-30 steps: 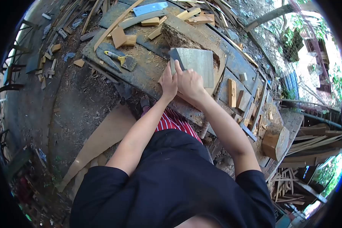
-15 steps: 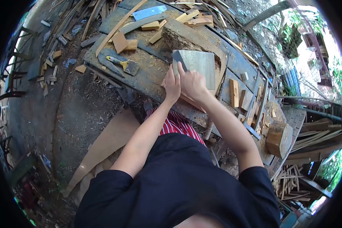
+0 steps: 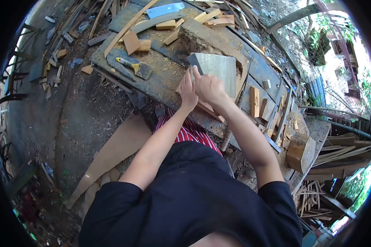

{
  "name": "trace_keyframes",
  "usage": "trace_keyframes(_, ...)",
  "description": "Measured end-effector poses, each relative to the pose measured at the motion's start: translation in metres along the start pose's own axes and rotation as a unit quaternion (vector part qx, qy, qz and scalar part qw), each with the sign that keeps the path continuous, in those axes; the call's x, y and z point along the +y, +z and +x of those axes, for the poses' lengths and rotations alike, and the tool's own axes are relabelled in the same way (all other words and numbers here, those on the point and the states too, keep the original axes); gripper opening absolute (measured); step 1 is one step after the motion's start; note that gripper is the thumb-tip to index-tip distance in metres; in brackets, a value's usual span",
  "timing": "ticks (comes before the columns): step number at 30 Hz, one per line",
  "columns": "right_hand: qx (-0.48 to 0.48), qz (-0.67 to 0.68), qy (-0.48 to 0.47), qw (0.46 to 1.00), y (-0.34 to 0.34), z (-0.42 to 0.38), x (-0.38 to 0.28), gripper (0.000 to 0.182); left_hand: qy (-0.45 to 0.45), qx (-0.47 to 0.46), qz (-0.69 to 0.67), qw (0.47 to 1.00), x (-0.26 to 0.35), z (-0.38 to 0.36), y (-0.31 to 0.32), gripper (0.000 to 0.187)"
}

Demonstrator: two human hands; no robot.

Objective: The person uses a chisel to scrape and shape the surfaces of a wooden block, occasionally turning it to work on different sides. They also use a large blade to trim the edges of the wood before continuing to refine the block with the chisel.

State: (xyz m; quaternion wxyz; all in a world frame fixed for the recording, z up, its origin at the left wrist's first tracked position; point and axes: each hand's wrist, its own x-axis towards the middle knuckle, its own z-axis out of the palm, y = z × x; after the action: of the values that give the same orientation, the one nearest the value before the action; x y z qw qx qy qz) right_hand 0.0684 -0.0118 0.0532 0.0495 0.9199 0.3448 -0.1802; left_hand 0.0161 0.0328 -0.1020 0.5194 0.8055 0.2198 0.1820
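A pale grey, square-faced wooden block [image 3: 222, 71] lies tilted on the workbench, in front of me. Across its left corner is a dark, flat, straight-edged piece [image 3: 193, 60]; its kind does not show clearly. My right hand [image 3: 210, 88] is closed over the near end of this piece, index finger stretched along it and the other fingers curled. Close beside it, my left hand [image 3: 188, 92] grips the block's left edge with its fingers together, pointing away from me. The palm sides of both hands are hidden.
A yellow-handled paintbrush [image 3: 134, 67] lies left on the sawdust-strewn workbench [image 3: 163, 84]. Behind the block is a thick rough timber [image 3: 200, 35]. Wood offcuts [image 3: 254, 101] lie to the right, near a chunky wood block [image 3: 300, 152]. A blue handsaw-like piece [image 3: 165, 10] lies at the back.
My right hand has shifted very slightly, its fingers still on the dark piece. My left hand stays at the block's edge. The view has moved a little.
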Motion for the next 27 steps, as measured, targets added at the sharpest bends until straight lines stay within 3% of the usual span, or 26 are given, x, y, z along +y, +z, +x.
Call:
trace_keyframes(4, 0.017, -0.036, 0.024, 0.999, 0.001, -0.028, -0.002, 0.063, -0.039, -0.001, -0.061, 0.997, 0.011, -0.003, -0.01, 0.061)
trace_keyframes(8, 0.037, -0.009, 0.041, 0.998, 0.009, 0.025, 0.003, 0.062, -0.038, -0.038, -0.101, 0.993, 0.014, -0.003, -0.016, 0.06)
trace_keyframes(13, 0.007, -0.021, 0.012, 1.0, -0.012, -0.019, 0.001, 0.06, -0.055, -0.022, -0.074, 0.995, 0.012, -0.005, -0.015, 0.06)
trace_keyframes(14, -0.016, -0.037, 0.006, 0.999, -0.012, -0.024, -0.002, 0.06, -0.025, -0.011, -0.057, 0.998, 0.007, -0.004, -0.012, 0.059)
trace_keyframes(15, -0.023, -0.034, 0.004, 0.999, -0.007, -0.016, -0.004, 0.06, 0.007, -0.006, -0.038, 0.999, 0.004, -0.008, -0.01, 0.058)
trace_keyframes(18, -0.008, -0.005, 0.037, 0.999, -0.008, 0.025, 0.001, 0.062, -0.004, -0.008, -0.082, 0.997, 0.014, -0.005, -0.015, 0.057)
trace_keyframes(23, -0.011, -0.032, -0.021, 0.999, -0.006, -0.011, 0.004, 0.061, -0.037, -0.004, -0.064, 0.997, 0.014, -0.007, -0.014, 0.057)
trace_keyframes(27, -0.001, 0.018, 0.032, 0.999, -0.01, 0.021, 0.006, 0.064, -0.027, -0.015, -0.071, 0.997, 0.009, -0.006, -0.014, 0.06)
